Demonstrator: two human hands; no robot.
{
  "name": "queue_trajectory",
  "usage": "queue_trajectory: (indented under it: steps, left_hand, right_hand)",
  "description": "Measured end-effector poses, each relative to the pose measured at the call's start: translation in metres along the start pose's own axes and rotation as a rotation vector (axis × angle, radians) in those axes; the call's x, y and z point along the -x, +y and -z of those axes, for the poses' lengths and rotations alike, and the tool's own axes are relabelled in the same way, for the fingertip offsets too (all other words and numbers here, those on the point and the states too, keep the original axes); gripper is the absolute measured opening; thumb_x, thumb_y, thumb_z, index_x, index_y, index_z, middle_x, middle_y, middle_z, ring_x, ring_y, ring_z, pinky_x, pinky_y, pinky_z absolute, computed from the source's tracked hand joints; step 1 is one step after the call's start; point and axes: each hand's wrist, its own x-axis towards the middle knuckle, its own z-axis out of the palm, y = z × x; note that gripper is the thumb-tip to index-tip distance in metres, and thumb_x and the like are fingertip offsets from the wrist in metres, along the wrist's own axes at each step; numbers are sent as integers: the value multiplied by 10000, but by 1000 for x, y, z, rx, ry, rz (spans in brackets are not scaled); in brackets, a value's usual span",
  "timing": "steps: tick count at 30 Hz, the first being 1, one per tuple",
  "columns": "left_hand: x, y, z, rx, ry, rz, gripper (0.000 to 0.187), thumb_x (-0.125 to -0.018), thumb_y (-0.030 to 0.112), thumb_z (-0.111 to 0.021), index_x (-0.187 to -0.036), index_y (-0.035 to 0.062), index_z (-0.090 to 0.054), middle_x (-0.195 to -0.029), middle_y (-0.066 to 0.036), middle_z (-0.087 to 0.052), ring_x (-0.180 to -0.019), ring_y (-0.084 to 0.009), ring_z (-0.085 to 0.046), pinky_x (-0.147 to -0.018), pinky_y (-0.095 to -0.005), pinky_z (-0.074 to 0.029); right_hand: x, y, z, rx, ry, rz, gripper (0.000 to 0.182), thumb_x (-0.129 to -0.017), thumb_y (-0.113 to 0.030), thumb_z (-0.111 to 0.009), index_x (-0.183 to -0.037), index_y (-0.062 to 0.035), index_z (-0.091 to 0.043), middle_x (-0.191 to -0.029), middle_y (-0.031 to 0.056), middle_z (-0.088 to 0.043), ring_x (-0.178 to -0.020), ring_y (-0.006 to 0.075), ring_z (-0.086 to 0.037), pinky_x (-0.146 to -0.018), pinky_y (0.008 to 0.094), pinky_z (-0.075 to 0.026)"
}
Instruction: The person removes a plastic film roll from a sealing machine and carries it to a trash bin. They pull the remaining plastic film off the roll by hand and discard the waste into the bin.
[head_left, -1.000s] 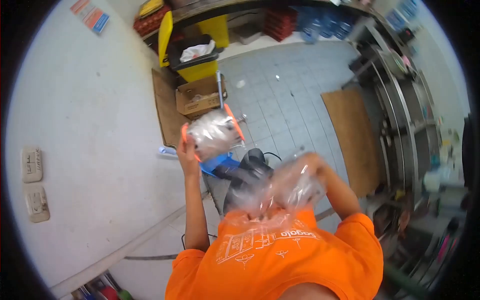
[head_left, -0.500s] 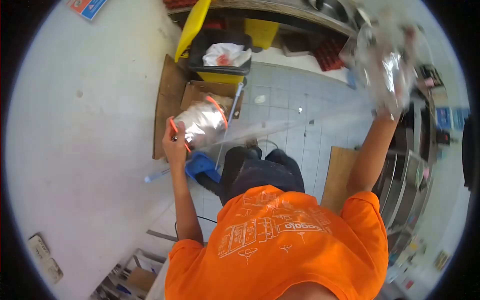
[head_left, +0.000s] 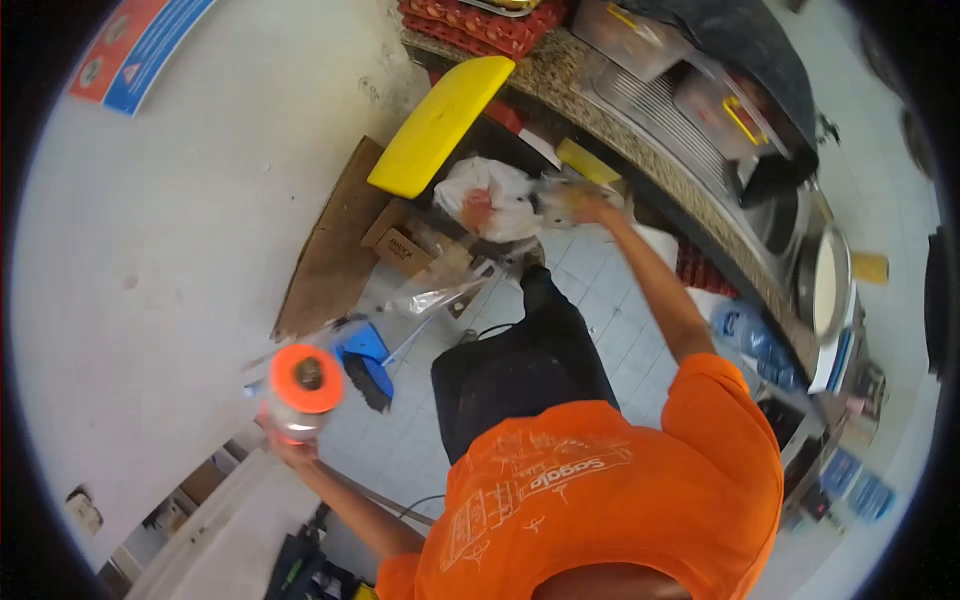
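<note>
My left hand (head_left: pixel 287 447) is closed around the lower part of a roll of plastic film (head_left: pixel 300 422), and its orange end disc (head_left: pixel 307 378) with a dark core faces up. Over the bin, my right hand (head_left: pixel 595 208) is closed on a crumpled wad of clear plastic film (head_left: pixel 562 202), partly blurred. That wad touches or hangs just above a white plastic bag (head_left: pixel 485 198) with red stains in the bin. Loose clear film (head_left: pixel 430 298) trails between the roll and the bin.
A raised yellow lid (head_left: pixel 440 128) stands at the bin. Cardboard (head_left: pixel 325 240) leans against the white wall. On the floor lie a blue dustpan and brush (head_left: pixel 365 358). A granite counter (head_left: pixel 640 135) carries plastic tubs (head_left: pixel 625 40), a sink (head_left: pixel 775 220) and red egg trays (head_left: pixel 490 25).
My right hand has come down from the upper right to the bin with the film. My left hand has moved down and left, tilting the roll end-up. The view has turned.
</note>
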Motion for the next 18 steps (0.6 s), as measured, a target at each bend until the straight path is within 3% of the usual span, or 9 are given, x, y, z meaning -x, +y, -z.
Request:
queue_trajectory:
  steps: [2, 3, 4, 6, 7, 9, 12, 15, 18]
  left_hand:
    - [-11, -84, -52, -329, -168, -343, 557, -988, 369, -475, -1406, 9, -402, -1426, -161, -452, -1304, -317, -461, -1050, -481, -424]
    - [-23, -123, -85, -298, 60, -186, 548, -986, 333, -492, -1409, -2, -398, -1421, -155, -462, -1294, -308, -473, -1062, -471, -409]
    - [-40, -160, -121, -424, -26, -200, 570, -979, 342, -507, -1423, 6, -385, -1406, -150, -471, -1271, -288, -490, -1057, -462, -411]
    - [-86, -226, -176, -271, 123, 84, 559, -994, 343, -495, -1417, -4, -384, -1309, -117, -531, -1192, -218, -533, -1007, -373, -439]
    - [-106, -247, -201, -370, 76, 85, 548, -1002, 355, -487, -1401, -11, -400, -1277, -104, -550, -1163, -197, -546, -980, -340, -444]
    - [-142, -272, -255, -226, 79, 149, 551, -1003, 399, -474, -1401, 24, -408, -1288, -101, -551, -1164, -212, -551, -985, -366, -445]
    - [-201, -324, -283, 152, 1, 227, 550, -992, 426, -477, -1394, 55, -420, -1319, -103, -545, -1194, -251, -543, -1006, -403, -438]
    - [-245, -357, -290, 300, -21, 388, 547, -981, 434, -491, -1388, 74, -429, -1347, -107, -534, -1226, -281, -525, -1029, -442, -422]
    - [-266, -370, -305, 162, 45, 435, 584, -969, 505, -441, -1394, 105, -441, -1379, -116, -508, -1238, -288, -518, -1023, -469, -430]
  right_hand:
    - [-68, -65, -18, -148, -3, 82, 672, -844, -479, -645, -1367, -89, -483, -1366, 119, -519, -1237, 285, -504, -1075, 415, -377]
    - [-96, -86, -27, -195, 6, 116, 668, -845, -472, -647, -1366, -88, -482, -1365, 117, -519, -1237, 282, -504, -1076, 414, -376]
    - [-119, -104, -32, -224, 11, 144, 663, -846, -464, -649, -1365, -87, -482, -1364, 115, -519, -1236, 279, -504, -1077, 413, -376]
    - [-154, -130, -48, -274, 26, 161, 655, -847, -448, -653, -1364, -85, -480, -1361, 111, -519, -1235, 273, -504, -1080, 410, -375]
    - [-164, -133, -51, -300, 24, 171, 650, -848, -440, -655, -1363, -84, -479, -1360, 109, -518, -1234, 270, -504, -1081, 409, -374]
    - [-170, -130, -53, -368, 10, 198, 642, -850, -425, -659, -1362, -83, -477, -1357, 106, -518, -1233, 264, -504, -1084, 406, -373]
    - [-150, -96, -55, -485, -13, 224, 630, -852, -401, -665, -1359, -80, -474, -1354, 100, -518, -1231, 255, -503, -1088, 403, -371]
    - [-115, -74, -61, -594, -38, 236, 618, -855, -378, -671, -1357, -77, -471, -1350, 94, -518, -1229, 246, -503, -1092, 399, -370]
    - [-111, -61, -66, -682, -94, 220, 608, -858, -354, -677, -1355, -74, -469, -1346, 88, -518, -1228, 237, -503, -1096, 395, -368]
